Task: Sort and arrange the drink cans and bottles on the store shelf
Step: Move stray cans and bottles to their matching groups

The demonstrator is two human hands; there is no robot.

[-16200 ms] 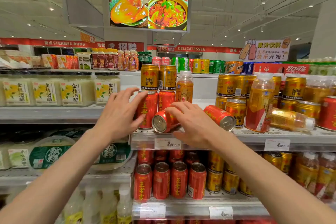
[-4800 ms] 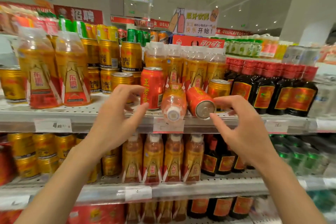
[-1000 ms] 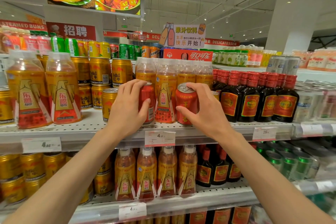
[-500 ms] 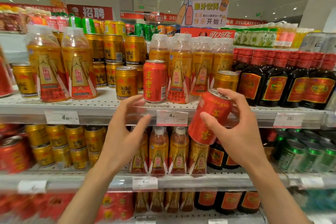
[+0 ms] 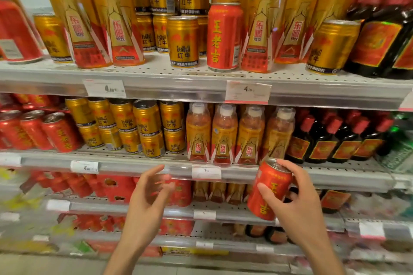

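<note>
Head view. The right hand (image 5: 299, 203) is in the lower right of the frame, fingers clamped around 1 red herbal tea can (image 5: 269, 190). The can is tilted, top toward the upper right, clear of every shelf and in front of the middle shelf rail (image 5: 335, 179). This side grip probably leaves the base free for setting down.

The left hand (image 5: 148, 198) hovers at lower centre, empty, fingers apart and curled, likely ready to steady or take the can.

At centre left, the matching red can row (image 5: 38, 130) stands on the middle shelf; this is the probable destination.

At upper centre, 1 stray red can (image 5: 224, 35) stands upright between gold Red Bull cans (image 5: 183, 41) and an orange drink bottle (image 5: 259, 29); it appears unsorted.
</note>
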